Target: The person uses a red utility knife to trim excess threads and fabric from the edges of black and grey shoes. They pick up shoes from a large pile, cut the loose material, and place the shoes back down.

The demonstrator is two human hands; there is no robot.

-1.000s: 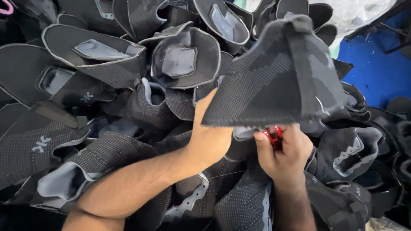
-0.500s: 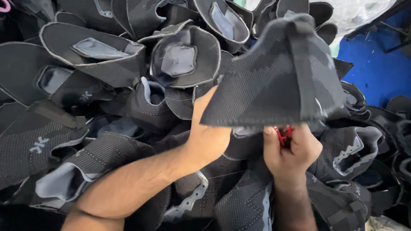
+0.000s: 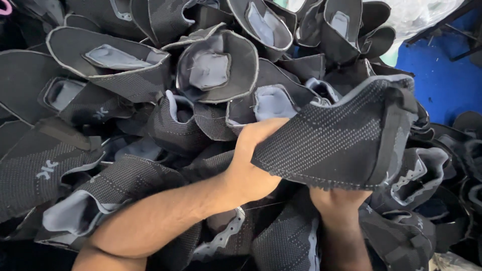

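My left hand (image 3: 253, 168) grips the left edge of a black knitted shoe upper (image 3: 341, 140) with fine grey dotted lines, holding it up above the pile. The upper lies nearly level, its heel strap end to the right. My right hand (image 3: 337, 199) sits directly under the upper's frayed lower edge. Its fingers are hidden behind the fabric, so what they hold cannot be seen. Both forearms reach in from the bottom of the view.
A deep pile of similar black knitted uppers with grey linings (image 3: 211, 70) fills the whole surface around and beneath my hands. A blue surface (image 3: 442, 80) shows at the upper right, with crumpled clear plastic (image 3: 416, 15) beyond it.
The upper has been turned from steeply tilted to nearly level and lowered over my right hand. The red-handled tool seen in that hand earlier is now out of sight.
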